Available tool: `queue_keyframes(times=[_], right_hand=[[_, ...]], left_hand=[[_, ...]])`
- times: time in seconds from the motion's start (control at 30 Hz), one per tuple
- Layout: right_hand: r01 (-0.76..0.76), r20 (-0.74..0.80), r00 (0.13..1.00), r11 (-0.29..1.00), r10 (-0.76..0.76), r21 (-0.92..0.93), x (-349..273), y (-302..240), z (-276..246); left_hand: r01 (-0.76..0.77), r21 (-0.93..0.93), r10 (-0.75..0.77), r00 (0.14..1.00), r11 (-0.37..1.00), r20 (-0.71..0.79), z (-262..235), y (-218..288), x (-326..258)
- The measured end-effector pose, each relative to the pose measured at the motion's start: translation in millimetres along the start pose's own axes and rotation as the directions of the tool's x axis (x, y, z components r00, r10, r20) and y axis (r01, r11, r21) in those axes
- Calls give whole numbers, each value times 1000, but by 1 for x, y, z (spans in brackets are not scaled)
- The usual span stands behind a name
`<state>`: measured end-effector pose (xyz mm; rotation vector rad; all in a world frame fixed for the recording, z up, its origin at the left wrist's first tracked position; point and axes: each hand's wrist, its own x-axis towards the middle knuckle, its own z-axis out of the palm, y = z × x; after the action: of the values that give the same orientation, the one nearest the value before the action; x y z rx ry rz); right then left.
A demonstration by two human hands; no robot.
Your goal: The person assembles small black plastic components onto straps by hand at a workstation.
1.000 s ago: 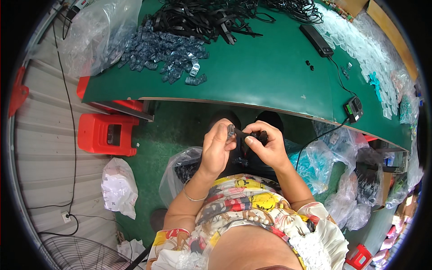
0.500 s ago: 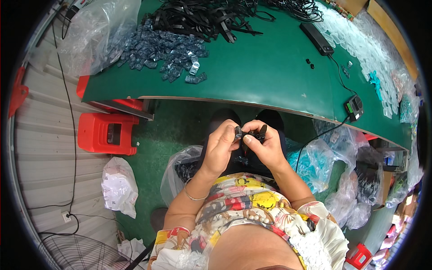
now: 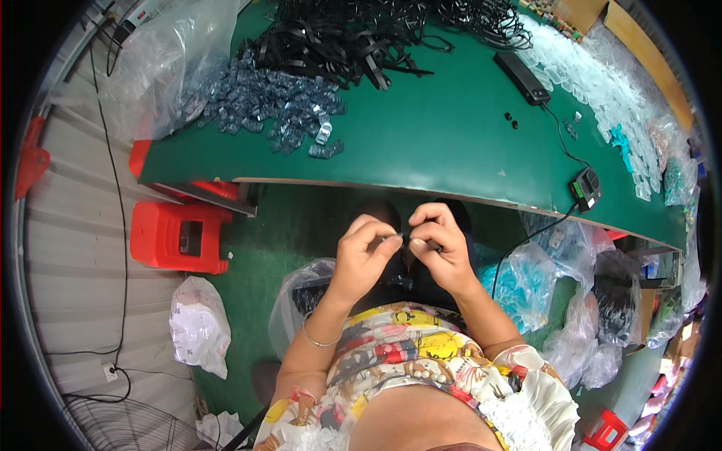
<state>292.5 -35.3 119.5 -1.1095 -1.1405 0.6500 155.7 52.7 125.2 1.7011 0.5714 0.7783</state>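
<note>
My left hand (image 3: 362,255) and my right hand (image 3: 445,254) meet fingertip to fingertip above my lap, short of the table edge. The left thumb and forefinger are pinched on a small dark translucent plastic piece, mostly hidden by the fingers. In the right hand the fingers curl round a black strap (image 3: 434,245), of which only a dark bit shows. Whether the two parts touch cannot be made out. On the table, ahead and left, lie a heap of dark-blue translucent plastic pieces (image 3: 259,98) and a tangle of black straps (image 3: 331,37).
The green table (image 3: 421,143) spans the far side, with a black power adapter (image 3: 521,77), a corded black device (image 3: 585,188) and clear plastic parts (image 3: 602,98) at right. A red stool (image 3: 162,234) and white bag (image 3: 199,323) stand left; filled plastic bags (image 3: 526,282) lie right.
The table and its contents sit slightly lower in the picture. My fingers have turned and closed in, so the plastic piece and the strap, plain before, are now mostly covered.
</note>
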Motion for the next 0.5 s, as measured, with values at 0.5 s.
queue_keyframes(times=[0.5], right_hand=[[-417,258,901,858,348,299,-8,7,-3]], left_hand=[[290,-521,-263,957,803,126,-6,-5,-12]])
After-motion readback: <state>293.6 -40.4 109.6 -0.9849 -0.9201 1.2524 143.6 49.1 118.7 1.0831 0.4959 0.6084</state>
